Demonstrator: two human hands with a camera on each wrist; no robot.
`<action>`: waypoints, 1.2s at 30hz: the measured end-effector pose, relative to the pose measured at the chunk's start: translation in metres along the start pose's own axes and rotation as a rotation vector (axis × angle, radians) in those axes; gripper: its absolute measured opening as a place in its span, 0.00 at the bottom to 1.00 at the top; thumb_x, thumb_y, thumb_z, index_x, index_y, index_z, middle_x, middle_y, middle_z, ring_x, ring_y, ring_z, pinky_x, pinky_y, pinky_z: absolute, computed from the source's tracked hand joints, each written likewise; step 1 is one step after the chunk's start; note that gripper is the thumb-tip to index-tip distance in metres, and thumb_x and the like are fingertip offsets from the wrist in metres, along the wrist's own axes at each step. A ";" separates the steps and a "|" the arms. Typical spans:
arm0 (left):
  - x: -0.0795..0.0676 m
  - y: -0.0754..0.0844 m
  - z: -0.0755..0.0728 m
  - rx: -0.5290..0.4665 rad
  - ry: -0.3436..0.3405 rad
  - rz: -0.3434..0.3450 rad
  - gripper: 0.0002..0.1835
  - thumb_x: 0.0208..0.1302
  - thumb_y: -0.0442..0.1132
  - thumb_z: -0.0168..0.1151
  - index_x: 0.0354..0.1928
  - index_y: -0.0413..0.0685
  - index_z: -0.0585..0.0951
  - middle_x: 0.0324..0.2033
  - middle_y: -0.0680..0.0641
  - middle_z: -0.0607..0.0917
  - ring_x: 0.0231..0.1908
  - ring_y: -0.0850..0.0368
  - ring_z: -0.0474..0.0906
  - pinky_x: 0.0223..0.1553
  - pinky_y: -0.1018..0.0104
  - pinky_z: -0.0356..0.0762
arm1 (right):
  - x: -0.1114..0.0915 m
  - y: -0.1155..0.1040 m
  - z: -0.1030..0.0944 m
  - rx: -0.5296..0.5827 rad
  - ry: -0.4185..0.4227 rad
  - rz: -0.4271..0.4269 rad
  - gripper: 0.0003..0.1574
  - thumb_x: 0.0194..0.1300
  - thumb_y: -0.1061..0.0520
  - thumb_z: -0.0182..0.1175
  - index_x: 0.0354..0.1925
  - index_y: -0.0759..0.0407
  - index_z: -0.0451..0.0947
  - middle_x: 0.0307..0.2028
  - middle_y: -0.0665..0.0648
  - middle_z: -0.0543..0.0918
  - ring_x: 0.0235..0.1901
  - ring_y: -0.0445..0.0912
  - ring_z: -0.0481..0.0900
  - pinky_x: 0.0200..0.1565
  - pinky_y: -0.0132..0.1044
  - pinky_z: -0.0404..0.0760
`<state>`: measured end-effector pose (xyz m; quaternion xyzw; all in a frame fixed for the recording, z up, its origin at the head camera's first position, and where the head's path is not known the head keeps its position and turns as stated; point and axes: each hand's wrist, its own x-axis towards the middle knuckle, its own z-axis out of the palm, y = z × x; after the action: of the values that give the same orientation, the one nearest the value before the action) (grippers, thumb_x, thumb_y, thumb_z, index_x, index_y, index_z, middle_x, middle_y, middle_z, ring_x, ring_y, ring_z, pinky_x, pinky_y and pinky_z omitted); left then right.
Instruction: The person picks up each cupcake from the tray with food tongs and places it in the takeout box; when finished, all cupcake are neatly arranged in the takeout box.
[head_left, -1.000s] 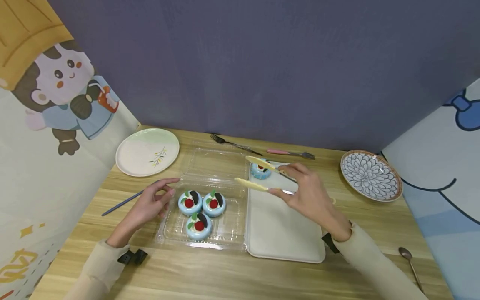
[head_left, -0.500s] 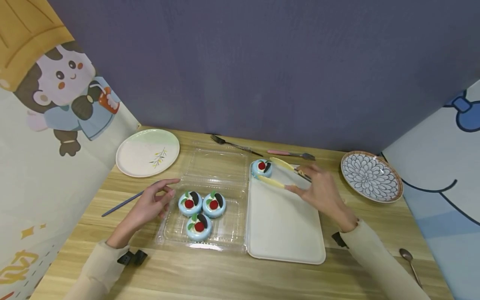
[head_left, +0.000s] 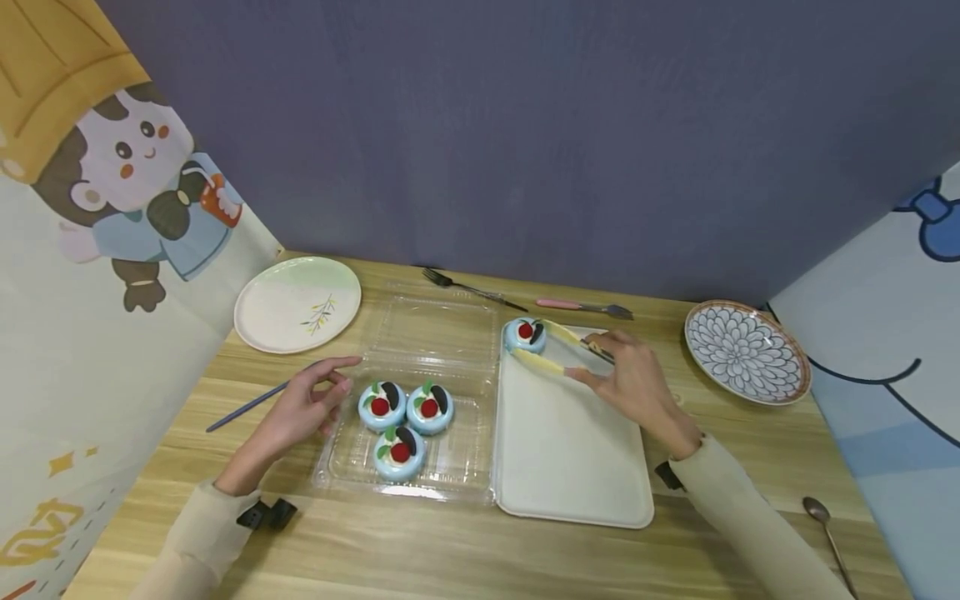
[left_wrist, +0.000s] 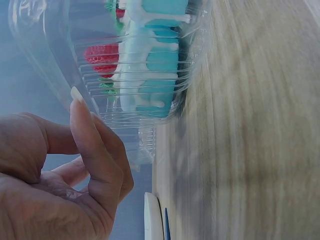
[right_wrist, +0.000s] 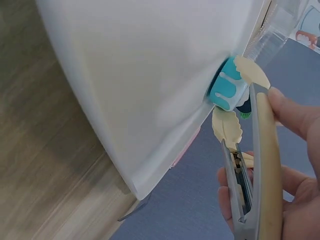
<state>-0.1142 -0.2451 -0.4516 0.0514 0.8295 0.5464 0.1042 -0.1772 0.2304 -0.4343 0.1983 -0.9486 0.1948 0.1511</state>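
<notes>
While right hand (head_left: 639, 387) grips tongs (right_wrist: 270, 170), orange wall lettering (head_left: 45, 530) unreadable.

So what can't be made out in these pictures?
Head view: part of the blue stick, behind the left hand.
Left wrist view: the rest of the upper blue cake, cut off by the top edge.
Right wrist view: part of the blue cake on the white tray, behind the tongs.

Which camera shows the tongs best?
The right wrist view: the tongs look big there, with both cream tips and a long handle showing. In the head view they look small, and the right hand hides much of the handle. The left wrist view shows no tongs.
</notes>
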 end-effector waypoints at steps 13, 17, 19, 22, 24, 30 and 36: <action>0.000 0.000 0.000 -0.011 0.003 -0.002 0.23 0.74 0.35 0.52 0.69 0.45 0.68 0.44 0.31 0.74 0.21 0.61 0.74 0.14 0.61 0.78 | -0.020 -0.003 -0.007 -0.004 -0.003 0.011 0.37 0.48 0.36 0.75 0.46 0.63 0.85 0.43 0.62 0.86 0.37 0.55 0.84 0.38 0.50 0.85; 0.000 0.000 0.000 -0.014 -0.002 -0.002 0.23 0.74 0.35 0.52 0.69 0.45 0.68 0.44 0.31 0.74 0.21 0.61 0.74 0.15 0.61 0.78 | -0.028 -0.005 -0.011 -0.015 -0.012 0.021 0.38 0.49 0.35 0.74 0.47 0.62 0.85 0.43 0.61 0.85 0.38 0.55 0.84 0.39 0.50 0.85; 0.000 0.000 0.000 -0.014 -0.002 -0.003 0.23 0.74 0.35 0.52 0.69 0.45 0.68 0.44 0.31 0.74 0.21 0.61 0.74 0.15 0.61 0.79 | -0.031 -0.006 -0.013 -0.019 -0.010 0.018 0.37 0.49 0.35 0.74 0.47 0.62 0.84 0.42 0.60 0.85 0.38 0.55 0.84 0.40 0.51 0.85; 0.001 0.000 0.000 -0.014 -0.002 -0.003 0.23 0.74 0.35 0.52 0.69 0.45 0.68 0.44 0.32 0.74 0.21 0.60 0.74 0.15 0.60 0.79 | -0.034 -0.007 -0.015 -0.019 -0.001 0.013 0.37 0.49 0.36 0.74 0.47 0.62 0.84 0.42 0.60 0.85 0.37 0.55 0.84 0.39 0.51 0.85; 0.001 0.000 -0.001 -0.012 -0.002 -0.003 0.23 0.74 0.35 0.52 0.69 0.46 0.68 0.44 0.32 0.74 0.21 0.60 0.74 0.15 0.60 0.79 | -0.035 -0.008 -0.015 -0.018 0.004 0.012 0.37 0.49 0.36 0.74 0.47 0.62 0.84 0.41 0.60 0.85 0.37 0.55 0.84 0.38 0.51 0.85; 0.001 -0.001 -0.001 -0.009 -0.003 -0.012 0.23 0.74 0.36 0.52 0.69 0.47 0.68 0.43 0.32 0.74 0.22 0.60 0.74 0.15 0.61 0.79 | -0.036 -0.008 -0.016 -0.013 0.007 0.013 0.36 0.49 0.36 0.74 0.47 0.61 0.85 0.41 0.60 0.85 0.36 0.55 0.84 0.37 0.51 0.85; 0.002 -0.001 0.000 -0.015 -0.007 -0.014 0.23 0.74 0.36 0.52 0.69 0.47 0.68 0.43 0.32 0.74 0.22 0.60 0.74 0.15 0.61 0.79 | -0.037 -0.007 -0.015 -0.001 0.032 0.014 0.35 0.49 0.38 0.75 0.46 0.61 0.85 0.42 0.61 0.85 0.37 0.55 0.85 0.38 0.51 0.86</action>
<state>-0.1158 -0.2456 -0.4529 0.0466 0.8254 0.5515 0.1115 -0.1390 0.2428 -0.4321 0.1883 -0.9476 0.1983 0.1651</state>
